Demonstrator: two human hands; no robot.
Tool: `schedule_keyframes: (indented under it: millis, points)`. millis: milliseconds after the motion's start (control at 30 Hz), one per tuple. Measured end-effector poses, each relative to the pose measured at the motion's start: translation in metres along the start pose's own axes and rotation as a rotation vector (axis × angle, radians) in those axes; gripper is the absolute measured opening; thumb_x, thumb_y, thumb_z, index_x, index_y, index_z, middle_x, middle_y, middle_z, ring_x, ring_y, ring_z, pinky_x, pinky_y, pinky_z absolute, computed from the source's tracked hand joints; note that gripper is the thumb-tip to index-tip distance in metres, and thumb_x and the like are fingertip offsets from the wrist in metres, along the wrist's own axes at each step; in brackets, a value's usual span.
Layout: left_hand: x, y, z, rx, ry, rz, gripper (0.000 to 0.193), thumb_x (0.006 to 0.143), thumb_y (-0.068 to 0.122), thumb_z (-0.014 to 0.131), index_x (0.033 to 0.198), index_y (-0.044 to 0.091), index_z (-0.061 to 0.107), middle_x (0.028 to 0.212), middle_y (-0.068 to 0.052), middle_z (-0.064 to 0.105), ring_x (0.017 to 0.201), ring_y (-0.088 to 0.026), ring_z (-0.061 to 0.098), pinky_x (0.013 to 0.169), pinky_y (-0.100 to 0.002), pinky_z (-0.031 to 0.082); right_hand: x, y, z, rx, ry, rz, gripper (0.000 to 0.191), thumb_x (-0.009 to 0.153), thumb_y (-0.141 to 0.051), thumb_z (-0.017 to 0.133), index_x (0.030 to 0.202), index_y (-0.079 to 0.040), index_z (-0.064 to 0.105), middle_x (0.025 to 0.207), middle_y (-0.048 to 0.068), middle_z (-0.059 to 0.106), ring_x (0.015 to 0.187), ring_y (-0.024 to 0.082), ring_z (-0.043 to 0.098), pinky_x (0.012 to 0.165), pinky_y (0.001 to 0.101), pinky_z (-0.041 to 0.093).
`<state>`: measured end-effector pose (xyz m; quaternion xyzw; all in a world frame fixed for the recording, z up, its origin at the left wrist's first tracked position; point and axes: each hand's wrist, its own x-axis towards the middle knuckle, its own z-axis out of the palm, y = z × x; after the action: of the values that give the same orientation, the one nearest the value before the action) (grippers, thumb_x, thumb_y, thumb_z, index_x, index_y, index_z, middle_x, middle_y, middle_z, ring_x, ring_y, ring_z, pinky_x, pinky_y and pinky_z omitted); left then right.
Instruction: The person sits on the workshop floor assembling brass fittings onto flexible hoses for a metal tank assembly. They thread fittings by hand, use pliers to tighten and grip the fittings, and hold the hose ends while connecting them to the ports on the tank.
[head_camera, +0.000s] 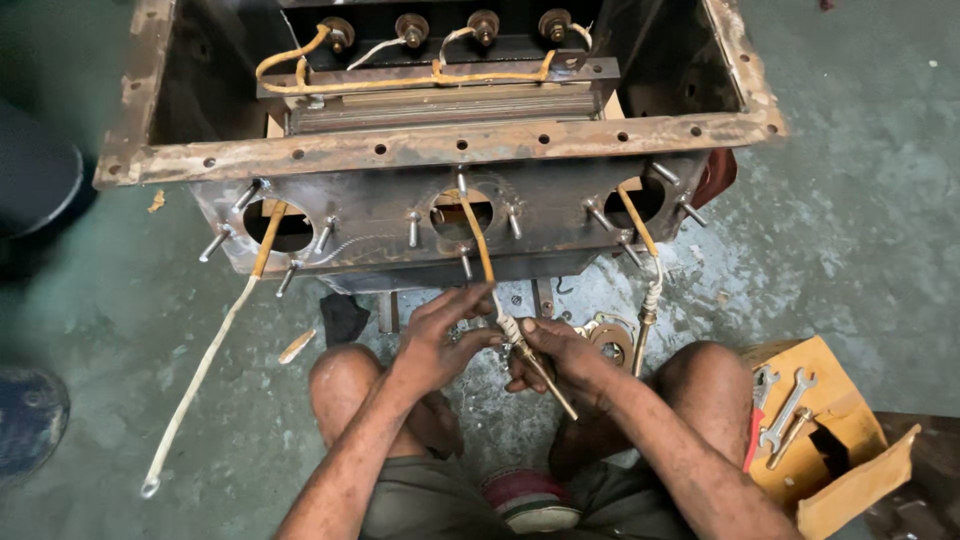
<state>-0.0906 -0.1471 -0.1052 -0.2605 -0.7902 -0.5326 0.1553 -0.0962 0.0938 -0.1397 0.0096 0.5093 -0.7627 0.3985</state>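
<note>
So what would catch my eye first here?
A big rusty steel tank with three round holes ringed by bolts fills the top of the view. Below it, the left hand and right hand both grip the middle cable's brass rod. Spanners lie in a cardboard box at the right.

Bare floor (850, 230) lies open at three and nine o'clock, while the rusty tank (440, 190) with protruding studs (413, 228) blocks twelve and a cardboard box (830, 440) crowds four.

both hands close together, left grip (440, 335) and right grip (550, 355) curled shut
</note>
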Motion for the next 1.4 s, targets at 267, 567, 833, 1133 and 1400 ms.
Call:
schedule_keyframes:
  millis: [267,567,833,1133,1400]
  points:
    - [0.028,-0.046,-0.003,-0.102,-0.161,0.067,0.059,0.081,0.017,0.085,0.134,0.003,0.063,0.112,-0.013,0.071,0.098,-0.028,0.071,0.082,-0.037,0.057,0.024,-0.029,-0.011,0.039,-0.047,0.052,0.039,0.101,-0.026,0.059,0.122,0.005,0.069,0.090,0.013,0.076,0.078,0.018,0.072,0.062,0.0264,0.051]
    - [0.034,-0.073,-0.008,-0.167,-0.121,0.179,0.043,0.088,0.012,0.082,0.128,0.008,0.066,0.109,-0.010,0.073,0.096,-0.028,0.074,0.078,-0.037,0.059,0.051,-0.037,-0.009,-0.495,0.179,-0.180,0.022,0.089,-0.012,0.075,0.108,-0.002,0.080,0.089,0.005,0.079,0.074,0.009,0.064,0.065,0.0252,0.053]
    - [0.037,-0.076,-0.009,-0.017,-0.118,0.296,0.055,0.084,0.000,0.077,0.135,0.010,0.060,0.105,-0.008,0.069,0.095,-0.029,0.069,0.078,-0.039,0.057,0.064,-0.026,-0.014,-0.588,0.355,-0.322,0.019,0.081,0.002,0.081,0.100,0.001,0.078,0.089,0.002,0.077,0.081,0.007,0.065,0.075,0.0248,0.055]
    - [0.038,-0.074,-0.003,-0.095,-0.106,0.288,0.060,0.082,-0.001,0.078,0.138,0.012,0.062,0.098,-0.008,0.065,0.092,-0.028,0.066,0.080,-0.039,0.055,0.054,-0.034,0.016,-0.990,0.516,-0.622,0.020,0.081,-0.007,0.086,0.095,-0.002,0.073,0.087,0.000,0.071,0.074,0.006,0.059,0.066,0.0244,0.050]
    - [0.023,-0.030,0.019,-0.386,0.137,-0.337,0.065,0.094,0.007,0.068,0.153,0.007,0.040,0.123,-0.013,0.071,0.105,-0.020,0.072,0.088,-0.032,0.063,0.025,-0.038,0.021,-0.289,0.355,-0.168,0.035,0.097,-0.019,0.063,0.129,-0.004,0.066,0.099,0.005,0.074,0.079,0.011,0.068,0.069,0.0234,0.056]
